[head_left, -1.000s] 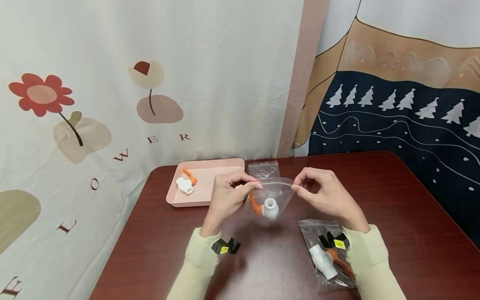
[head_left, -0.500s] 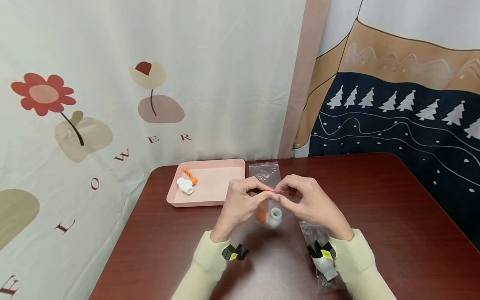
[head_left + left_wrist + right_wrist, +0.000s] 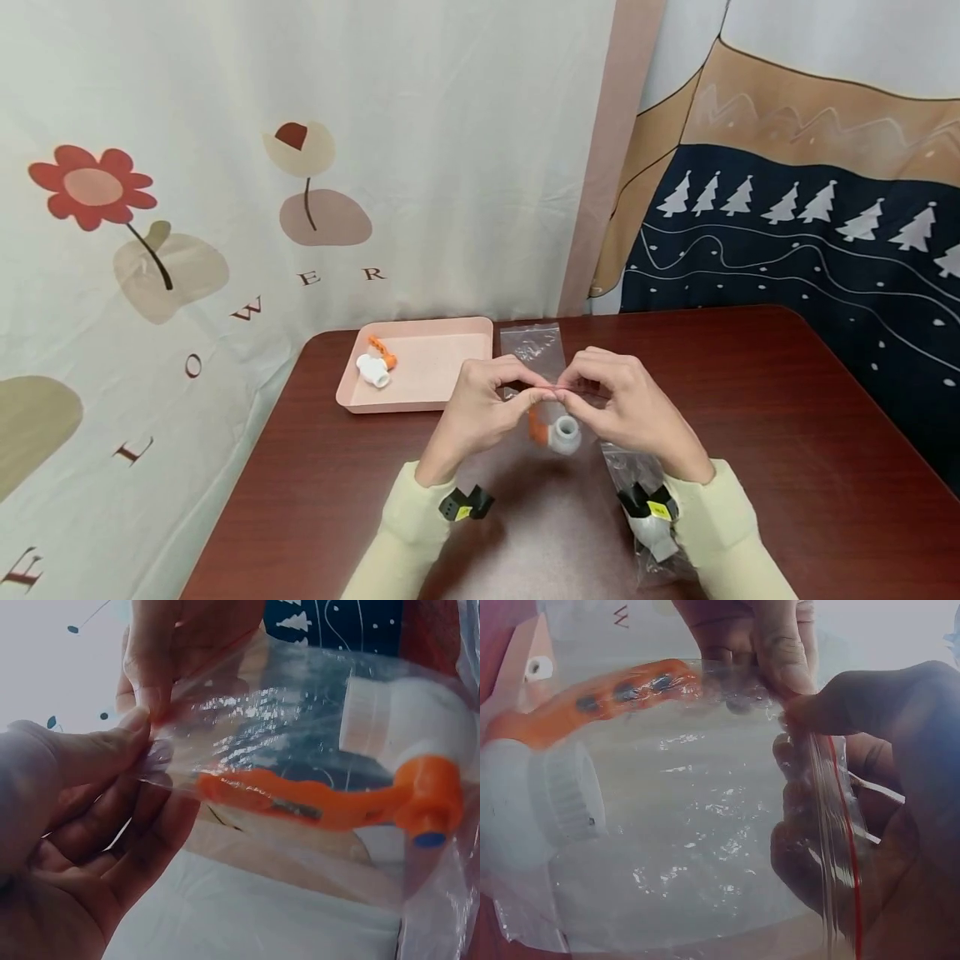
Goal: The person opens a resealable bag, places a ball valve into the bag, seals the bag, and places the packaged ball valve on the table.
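Between my hands hangs a clear zip bag (image 3: pixel 697 847) with a red line along its top edge. Inside it is a white plastic valve (image 3: pixel 412 720) with an orange lever handle (image 3: pixel 315 801). My left hand (image 3: pixel 487 408) pinches the zip edge between thumb and fingers. Right beside it, my right hand (image 3: pixel 626 408) pinches the same edge, the fingertips of both hands nearly meeting. The bag is held above the table, with the valve at its bottom. In the right wrist view, the zip strip runs across the right hand's fingers.
A pink tray (image 3: pixel 427 408) at the back left holds another white valve (image 3: pixel 372 371) with an orange handle. A flat clear zip bag (image 3: pixel 536 342) lies beside the tray. Under my right wrist lies another bagged valve (image 3: pixel 652 537), partly hidden, on the dark red table (image 3: pixel 787 417).
The hands were apart, holding the bag's edge stretched; they have come together at one spot on it. The bagged valve has shifted slightly right.
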`<state>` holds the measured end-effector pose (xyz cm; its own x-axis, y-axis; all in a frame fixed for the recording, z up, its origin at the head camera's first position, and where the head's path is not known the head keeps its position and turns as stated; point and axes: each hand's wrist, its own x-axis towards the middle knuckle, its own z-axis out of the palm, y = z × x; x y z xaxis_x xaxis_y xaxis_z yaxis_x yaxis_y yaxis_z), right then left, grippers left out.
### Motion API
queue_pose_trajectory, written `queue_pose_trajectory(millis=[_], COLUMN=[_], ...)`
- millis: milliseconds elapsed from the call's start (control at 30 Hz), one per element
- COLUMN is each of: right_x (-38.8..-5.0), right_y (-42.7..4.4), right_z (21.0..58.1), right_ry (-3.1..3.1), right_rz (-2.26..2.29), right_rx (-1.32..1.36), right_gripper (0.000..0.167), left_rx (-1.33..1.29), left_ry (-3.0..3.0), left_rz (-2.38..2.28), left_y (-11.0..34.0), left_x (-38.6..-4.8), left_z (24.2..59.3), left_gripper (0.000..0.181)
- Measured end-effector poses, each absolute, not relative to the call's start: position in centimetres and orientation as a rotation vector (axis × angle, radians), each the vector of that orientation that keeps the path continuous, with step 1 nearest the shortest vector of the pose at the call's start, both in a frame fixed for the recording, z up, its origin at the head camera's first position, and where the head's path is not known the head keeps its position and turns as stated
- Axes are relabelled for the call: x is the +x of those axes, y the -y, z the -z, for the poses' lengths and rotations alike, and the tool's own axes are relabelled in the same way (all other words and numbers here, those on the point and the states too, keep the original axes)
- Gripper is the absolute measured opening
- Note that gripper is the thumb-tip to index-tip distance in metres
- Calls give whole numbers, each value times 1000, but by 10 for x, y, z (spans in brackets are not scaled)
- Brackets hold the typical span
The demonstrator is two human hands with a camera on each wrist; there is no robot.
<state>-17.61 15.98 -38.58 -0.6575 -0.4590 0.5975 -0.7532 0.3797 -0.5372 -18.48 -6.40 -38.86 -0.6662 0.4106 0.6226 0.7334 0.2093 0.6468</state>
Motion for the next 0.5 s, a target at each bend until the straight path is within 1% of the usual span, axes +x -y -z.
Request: queue_pose_trajectory(millis=[100, 233, 500], right_x=[-174, -173, -174], right_y=[-161, -160, -165], right_z=[384, 382, 382], right_ry=[2299, 2299, 2304], right_rz=[-1193, -1219, -1222], right_rx=[1061, 1074, 1046], right_gripper=[18, 15, 15], left_rx=[-1090, -1058, -1016], left_ry=[2148, 2119, 2085], left_rz=[1420, 1408, 1478], left_y=[64, 65, 70], left_x=[-184, -182, -182], left_z=[387, 385, 383], left_gripper=[7, 3, 3])
